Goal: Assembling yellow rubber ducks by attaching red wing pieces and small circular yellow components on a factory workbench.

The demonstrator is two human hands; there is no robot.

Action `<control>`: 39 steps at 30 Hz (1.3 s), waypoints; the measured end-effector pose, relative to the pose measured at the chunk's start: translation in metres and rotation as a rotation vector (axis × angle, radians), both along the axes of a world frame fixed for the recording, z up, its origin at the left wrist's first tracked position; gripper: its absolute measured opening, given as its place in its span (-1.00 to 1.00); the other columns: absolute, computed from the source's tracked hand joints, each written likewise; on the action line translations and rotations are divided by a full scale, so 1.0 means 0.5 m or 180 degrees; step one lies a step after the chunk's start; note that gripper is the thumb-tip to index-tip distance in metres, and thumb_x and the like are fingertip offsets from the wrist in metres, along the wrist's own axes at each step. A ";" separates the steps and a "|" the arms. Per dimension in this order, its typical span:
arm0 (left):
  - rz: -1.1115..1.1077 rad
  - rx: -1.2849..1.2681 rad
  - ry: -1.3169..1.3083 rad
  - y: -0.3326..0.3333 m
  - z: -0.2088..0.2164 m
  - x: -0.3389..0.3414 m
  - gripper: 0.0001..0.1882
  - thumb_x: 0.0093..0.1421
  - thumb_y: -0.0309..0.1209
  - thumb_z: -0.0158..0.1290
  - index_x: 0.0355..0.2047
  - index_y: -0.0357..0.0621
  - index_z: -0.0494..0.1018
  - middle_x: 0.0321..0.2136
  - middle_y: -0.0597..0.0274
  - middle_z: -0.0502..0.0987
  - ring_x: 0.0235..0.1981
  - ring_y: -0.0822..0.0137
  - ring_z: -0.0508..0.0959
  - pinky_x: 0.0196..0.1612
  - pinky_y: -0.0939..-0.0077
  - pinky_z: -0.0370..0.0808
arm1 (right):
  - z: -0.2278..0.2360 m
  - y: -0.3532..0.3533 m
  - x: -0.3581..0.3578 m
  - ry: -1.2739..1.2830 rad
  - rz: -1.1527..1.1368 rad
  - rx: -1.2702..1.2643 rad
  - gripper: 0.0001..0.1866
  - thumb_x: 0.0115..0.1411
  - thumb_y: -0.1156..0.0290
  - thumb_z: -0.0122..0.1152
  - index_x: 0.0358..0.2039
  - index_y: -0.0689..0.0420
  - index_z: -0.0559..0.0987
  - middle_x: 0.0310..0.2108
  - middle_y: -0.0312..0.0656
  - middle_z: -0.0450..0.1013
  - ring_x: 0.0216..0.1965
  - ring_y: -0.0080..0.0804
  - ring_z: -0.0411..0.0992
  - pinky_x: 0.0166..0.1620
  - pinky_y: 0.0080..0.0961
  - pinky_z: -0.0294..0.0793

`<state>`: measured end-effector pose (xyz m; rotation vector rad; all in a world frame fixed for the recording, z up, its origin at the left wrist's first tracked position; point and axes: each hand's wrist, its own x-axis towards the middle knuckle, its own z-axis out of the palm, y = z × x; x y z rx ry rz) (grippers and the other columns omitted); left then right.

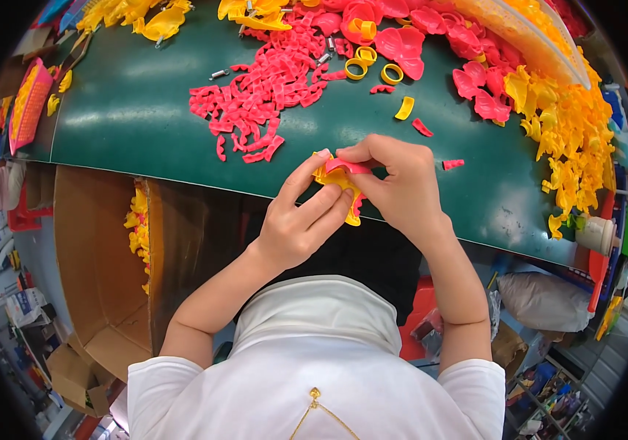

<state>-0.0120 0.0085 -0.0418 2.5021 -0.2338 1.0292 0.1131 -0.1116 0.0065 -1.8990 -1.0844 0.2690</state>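
Close to the table's near edge, my left hand (pixel 296 224) grips a small yellow plastic part (pixel 337 178) between thumb and fingers. My right hand (pixel 396 180) pinches a pink plastic piece (pixel 348 166) against the upper side of that yellow part, and the two touch. Some pink also shows along the yellow part's right side. Fingers cover much of both pieces. Just beyond my hands, a pile of small curved pink pieces (pixel 259 103) lies on the green table (pixel 145 125). A single pink piece (pixel 453 165) lies right of my right hand.
Yellow shells (pixel 571 139) heap up on the right, below a tilted translucent basket (pixel 530 37). Larger pink shells (pixel 400 50) and yellow rings (pixel 392 73) lie at the far side. A pink basket (pixel 28 106) stands far left. Below the table's left part is a cardboard box (pixel 97 257).
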 end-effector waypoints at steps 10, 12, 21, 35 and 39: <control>-0.0171 -0.0081 0.0008 0.012 0.001 0.004 -0.81 -0.11 -0.56 0.21 -0.40 -0.21 0.57 -0.32 0.24 0.50 0.03 -0.10 0.46 -0.10 0.31 0.60 | 0.035 -0.035 0.051 0.0683 0.0887 -0.0348 -0.66 0.10 0.60 0.24 -0.06 0.22 0.58 -0.18 -0.07 0.58 -0.18 -0.37 0.57 -0.09 -0.55 0.53; -0.0228 -0.0089 0.0042 0.016 -0.002 0.005 -0.81 -0.11 -0.56 0.21 -0.40 -0.21 0.57 -0.33 0.24 0.50 0.03 -0.10 0.45 -0.13 0.32 0.60 | 0.031 -0.029 0.068 0.0544 0.1014 -0.0298 -0.67 0.10 0.61 0.23 -0.07 0.22 0.59 -0.16 -0.09 0.58 -0.16 -0.39 0.57 -0.08 -0.54 0.52; -0.0307 -0.0110 -0.0084 0.016 -0.002 0.012 -0.82 -0.11 -0.57 0.21 -0.41 -0.22 0.57 -0.34 0.23 0.49 0.05 -0.09 0.45 -0.16 0.32 0.61 | -0.003 -0.047 0.010 0.0532 0.0456 -0.0022 -0.67 0.09 0.62 0.23 -0.08 0.21 0.59 -0.16 -0.07 0.57 -0.15 -0.34 0.57 -0.07 -0.56 0.51; -0.0344 -0.0219 0.0068 0.016 0.010 0.010 -0.82 -0.10 -0.58 0.17 -0.41 -0.25 0.55 -0.35 0.21 0.48 0.05 -0.11 0.45 -0.19 0.31 0.59 | 0.007 -0.045 0.028 0.0350 0.0532 -0.0100 -0.71 0.06 0.58 0.28 -0.15 0.24 0.62 -0.30 -0.10 0.60 -0.25 -0.32 0.58 -0.19 -0.55 0.53; -0.0352 -0.0175 0.0087 0.015 0.012 0.012 -0.83 -0.10 -0.58 0.16 -0.41 -0.24 0.54 -0.36 0.21 0.48 0.06 -0.10 0.45 -0.16 0.32 0.59 | 0.009 -0.054 0.022 -0.0153 0.0336 -0.0187 -0.70 0.05 0.58 0.28 -0.14 0.21 0.63 -0.38 -0.11 0.60 -0.36 -0.35 0.54 -0.27 -0.54 0.48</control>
